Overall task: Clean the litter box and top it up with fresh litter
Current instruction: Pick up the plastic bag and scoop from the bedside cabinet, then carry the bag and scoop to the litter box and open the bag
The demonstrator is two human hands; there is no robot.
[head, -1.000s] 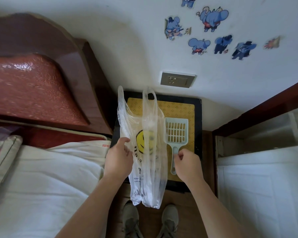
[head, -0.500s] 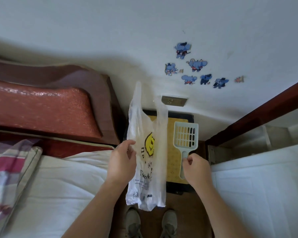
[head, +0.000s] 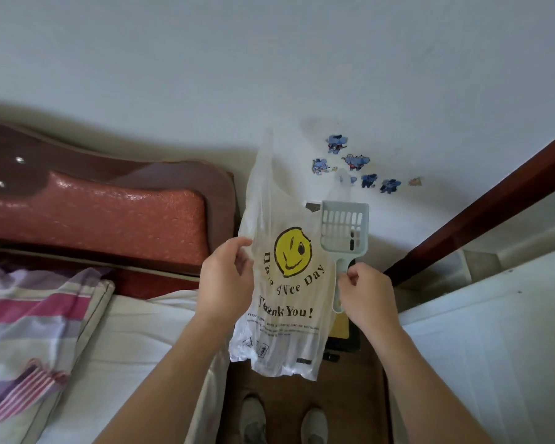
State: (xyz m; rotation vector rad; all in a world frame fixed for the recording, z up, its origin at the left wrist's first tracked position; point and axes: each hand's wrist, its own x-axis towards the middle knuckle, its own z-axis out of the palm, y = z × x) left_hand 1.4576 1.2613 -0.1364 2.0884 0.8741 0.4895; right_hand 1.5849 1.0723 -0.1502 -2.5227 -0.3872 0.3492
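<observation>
While the left hand (head: 226, 280) grips the bag (head: 282, 283) — scoop (head: 345, 230) in the right hand (head: 366, 296).

Narrow floor strip (head: 353, 398), bed (head: 135, 341) left, white furniture (head: 494, 347) right

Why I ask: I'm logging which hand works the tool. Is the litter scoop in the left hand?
No, the right hand grips the litter scoop by its handle, while the left hand holds the plastic bag.
</observation>
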